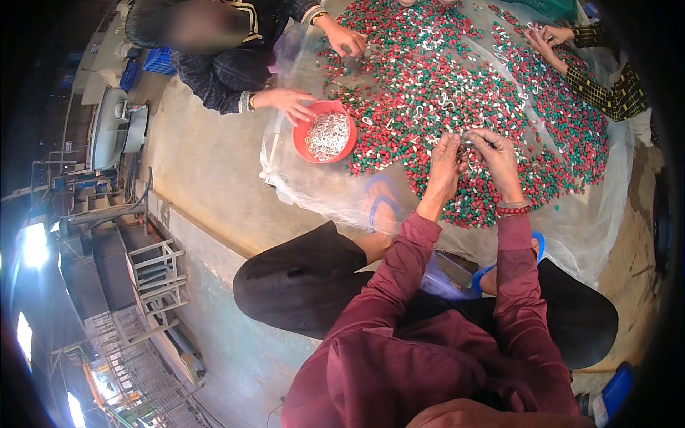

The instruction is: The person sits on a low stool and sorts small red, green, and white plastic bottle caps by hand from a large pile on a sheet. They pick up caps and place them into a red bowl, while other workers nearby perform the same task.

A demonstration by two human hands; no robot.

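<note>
My left hand (446, 165) and my right hand (499, 160) are close together over the near part of a spread of small red, green and white pieces (414, 93). Both sets of fingers are pinched. Whatever lies between them is too small and too covered to make out. A beaded red bracelet (514, 210) circles my right wrist. Pale hook-shaped pieces (444, 100) are scattered among the coloured ones. The whole spread rests on a translucent plastic sheet (300, 192).
Left of the spread stands a red bowl (300, 148) holding pale hook-shaped pieces, with a co-worker's hand (291, 104) at its rim. That person's other hand (345, 39) reaches over the pieces. Another person's hands (548, 41) work at the far right. Blue crates (158, 61) stand far left.
</note>
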